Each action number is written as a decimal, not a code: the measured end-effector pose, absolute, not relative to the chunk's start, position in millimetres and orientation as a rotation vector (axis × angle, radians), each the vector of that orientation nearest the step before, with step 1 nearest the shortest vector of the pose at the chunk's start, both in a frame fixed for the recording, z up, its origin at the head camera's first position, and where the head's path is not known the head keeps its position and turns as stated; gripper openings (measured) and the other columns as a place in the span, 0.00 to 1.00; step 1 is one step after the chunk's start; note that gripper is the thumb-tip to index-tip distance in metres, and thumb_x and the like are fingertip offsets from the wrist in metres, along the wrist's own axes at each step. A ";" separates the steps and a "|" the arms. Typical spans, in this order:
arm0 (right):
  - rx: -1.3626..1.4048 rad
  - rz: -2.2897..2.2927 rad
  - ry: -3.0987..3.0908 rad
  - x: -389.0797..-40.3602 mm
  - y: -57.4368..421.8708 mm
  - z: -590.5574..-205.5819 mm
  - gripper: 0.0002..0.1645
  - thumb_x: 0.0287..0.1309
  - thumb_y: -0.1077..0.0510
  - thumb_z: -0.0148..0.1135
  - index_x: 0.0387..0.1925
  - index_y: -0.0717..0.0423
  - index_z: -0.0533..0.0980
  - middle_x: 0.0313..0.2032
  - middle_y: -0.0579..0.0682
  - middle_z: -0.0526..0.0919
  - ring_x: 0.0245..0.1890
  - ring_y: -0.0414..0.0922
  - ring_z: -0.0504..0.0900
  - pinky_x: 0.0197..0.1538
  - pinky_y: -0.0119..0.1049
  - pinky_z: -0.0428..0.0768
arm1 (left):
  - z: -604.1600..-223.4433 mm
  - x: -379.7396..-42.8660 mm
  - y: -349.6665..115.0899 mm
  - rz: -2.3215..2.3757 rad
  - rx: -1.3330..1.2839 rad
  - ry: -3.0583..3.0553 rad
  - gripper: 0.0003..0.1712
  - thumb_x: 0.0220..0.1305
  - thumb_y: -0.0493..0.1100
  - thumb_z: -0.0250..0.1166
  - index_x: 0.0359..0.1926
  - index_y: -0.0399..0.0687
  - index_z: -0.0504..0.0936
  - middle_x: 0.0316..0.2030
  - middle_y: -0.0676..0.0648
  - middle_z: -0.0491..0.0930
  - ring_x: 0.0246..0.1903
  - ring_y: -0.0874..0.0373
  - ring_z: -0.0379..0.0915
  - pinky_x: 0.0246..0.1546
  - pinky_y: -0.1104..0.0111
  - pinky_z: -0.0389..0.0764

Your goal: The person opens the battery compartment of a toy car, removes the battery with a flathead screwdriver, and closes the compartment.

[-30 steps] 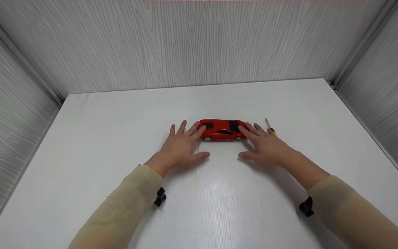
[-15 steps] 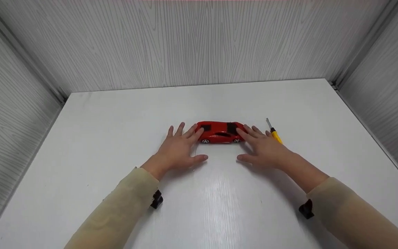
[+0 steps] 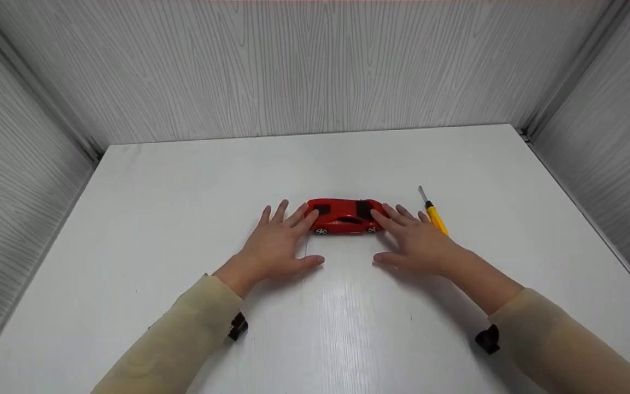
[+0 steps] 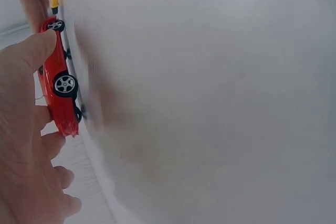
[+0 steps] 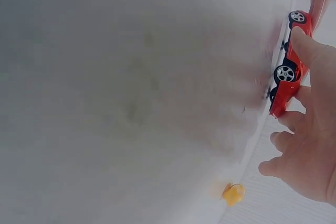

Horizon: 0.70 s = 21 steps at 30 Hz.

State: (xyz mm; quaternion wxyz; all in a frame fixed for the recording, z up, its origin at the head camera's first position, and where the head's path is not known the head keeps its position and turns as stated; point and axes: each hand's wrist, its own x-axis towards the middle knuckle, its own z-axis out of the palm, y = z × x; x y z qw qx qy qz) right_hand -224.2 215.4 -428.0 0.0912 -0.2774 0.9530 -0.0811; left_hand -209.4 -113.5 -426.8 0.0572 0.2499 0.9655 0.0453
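On the white counter (image 3: 156, 219), the car (image 3: 342, 218) stands between my left hand (image 3: 274, 243) and right hand (image 3: 419, 242), spread fingers (image 3: 307, 221) touching its left and right ends, seemingly to keep it from rolling, with the screwdriver (image 3: 436, 218) lying farther right.

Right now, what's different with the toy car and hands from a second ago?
The red car moved a bit toward the person, together with the left hand and the right hand at its ends. More of the yellow screwdriver shows now, but it stayed put. Both hands stayed on the car.
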 end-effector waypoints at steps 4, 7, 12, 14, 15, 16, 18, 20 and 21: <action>-0.853 -0.231 2.832 -218.8 213.6 -427.5 0.57 0.67 0.28 0.62 0.86 0.43 0.50 0.84 0.53 0.51 0.82 0.62 0.49 0.76 0.69 0.52 | -426.8 -202.9 -117.3 0.149 0.771 2.923 0.56 0.69 0.78 0.54 0.86 0.56 0.50 0.84 0.46 0.48 0.81 0.32 0.39 0.78 0.38 0.43; -0.882 -0.222 2.828 -214.9 212.5 -426.8 0.57 0.67 0.27 0.61 0.86 0.43 0.50 0.83 0.54 0.52 0.82 0.62 0.50 0.75 0.70 0.54 | -428.3 -198.0 -120.1 0.156 0.775 2.923 0.57 0.68 0.78 0.54 0.86 0.56 0.50 0.84 0.46 0.48 0.82 0.33 0.39 0.78 0.39 0.43; -0.905 -0.208 2.820 -210.4 211.4 -426.9 0.57 0.67 0.27 0.61 0.86 0.43 0.50 0.83 0.54 0.52 0.82 0.62 0.50 0.75 0.69 0.54 | -428.5 -189.8 -123.2 0.166 0.764 2.923 0.57 0.68 0.78 0.54 0.86 0.56 0.50 0.84 0.46 0.48 0.82 0.34 0.40 0.78 0.39 0.42; -0.913 -0.212 2.814 -208.2 211.1 -426.9 0.57 0.67 0.27 0.61 0.86 0.43 0.50 0.83 0.54 0.52 0.82 0.62 0.50 0.75 0.69 0.55 | -428.4 -186.3 -124.4 0.163 0.762 2.922 0.57 0.68 0.78 0.54 0.86 0.56 0.50 0.84 0.46 0.48 0.82 0.35 0.40 0.78 0.39 0.43; -0.918 -0.217 2.813 -207.0 210.8 -426.9 0.57 0.67 0.27 0.61 0.86 0.43 0.50 0.83 0.54 0.53 0.82 0.62 0.50 0.75 0.69 0.55 | -428.2 -184.4 -125.1 0.164 0.762 2.923 0.57 0.68 0.78 0.54 0.86 0.56 0.51 0.84 0.46 0.48 0.82 0.35 0.40 0.78 0.39 0.43; -0.923 -0.225 2.809 -205.7 210.5 -426.9 0.57 0.67 0.27 0.62 0.86 0.43 0.50 0.83 0.55 0.53 0.82 0.62 0.50 0.75 0.70 0.55 | -427.9 -182.4 -125.6 0.162 0.762 2.926 0.57 0.68 0.78 0.54 0.86 0.56 0.51 0.84 0.46 0.49 0.82 0.35 0.40 0.78 0.39 0.43; -0.934 -0.236 2.804 -203.1 209.9 -426.9 0.57 0.67 0.28 0.62 0.86 0.43 0.50 0.83 0.55 0.53 0.82 0.62 0.50 0.75 0.70 0.54 | -427.7 -178.8 -126.6 0.151 0.753 2.926 0.57 0.67 0.79 0.55 0.86 0.57 0.51 0.84 0.46 0.48 0.82 0.35 0.40 0.78 0.39 0.43; -0.940 -0.242 2.801 -200.1 209.5 -427.0 0.57 0.67 0.28 0.62 0.86 0.42 0.50 0.83 0.55 0.53 0.82 0.62 0.50 0.75 0.70 0.54 | -427.3 -175.1 -127.3 0.150 0.746 2.928 0.57 0.67 0.79 0.56 0.86 0.57 0.51 0.84 0.47 0.49 0.82 0.36 0.40 0.78 0.40 0.43; -0.943 -0.241 2.800 -198.7 209.2 -427.1 0.57 0.67 0.28 0.62 0.86 0.43 0.50 0.83 0.55 0.54 0.82 0.62 0.50 0.75 0.70 0.54 | -427.2 -173.3 -127.5 0.148 0.742 2.929 0.58 0.66 0.79 0.56 0.86 0.58 0.52 0.84 0.47 0.49 0.82 0.36 0.40 0.78 0.40 0.43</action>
